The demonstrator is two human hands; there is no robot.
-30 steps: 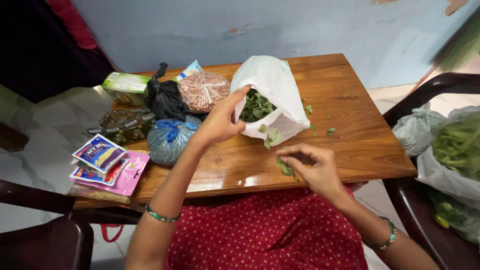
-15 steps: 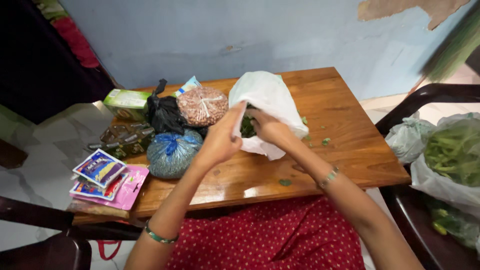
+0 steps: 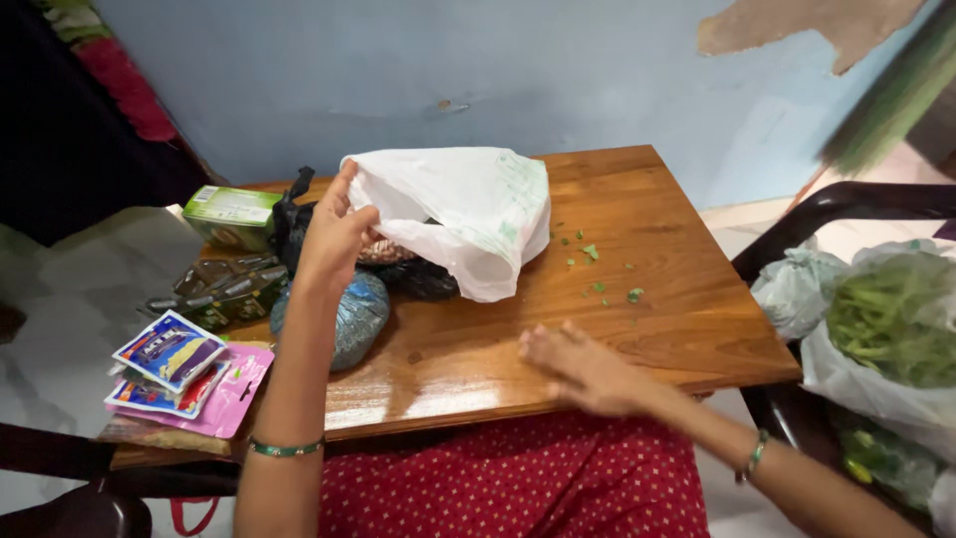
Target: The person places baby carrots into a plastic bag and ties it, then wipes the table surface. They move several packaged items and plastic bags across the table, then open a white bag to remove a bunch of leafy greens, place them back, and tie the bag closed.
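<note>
- Head view: the left hand (image 3: 334,234) grips the edge of a white plastic bag (image 3: 463,214), fingers pinched on the rim, and holds the bag lifted and lying sideways over the back left part of the wooden table (image 3: 657,249).
- The bag's mouth faces left toward that hand; what is inside it cannot be seen from here.
- The right hand (image 3: 578,369) rests flat near the front edge of the table, fingers spread and slightly blurred, holding nothing.
- Small green leaf bits (image 3: 597,269) lie scattered on the bare wood just to the right of the bag, between the bag and the table's right side.
- Under and behind the bag sit a black plastic bag (image 3: 299,214) and a clear bag of brownish nuts (image 3: 383,254), mostly covered.
- A blue-tinted bag of small grains (image 3: 349,314) lies just beside the left wrist.
- A green carton (image 3: 229,211) stands at the back left corner; dark foil packets (image 3: 214,289) lie in front of it.
- Colourful sachets (image 3: 169,354) on a pink pack (image 3: 234,399) sit at the front left corner.
- On a dark chair (image 3: 856,199) to the right, a clear bag of green vegetables (image 3: 886,319) rests, well apart from the hands.
</note>
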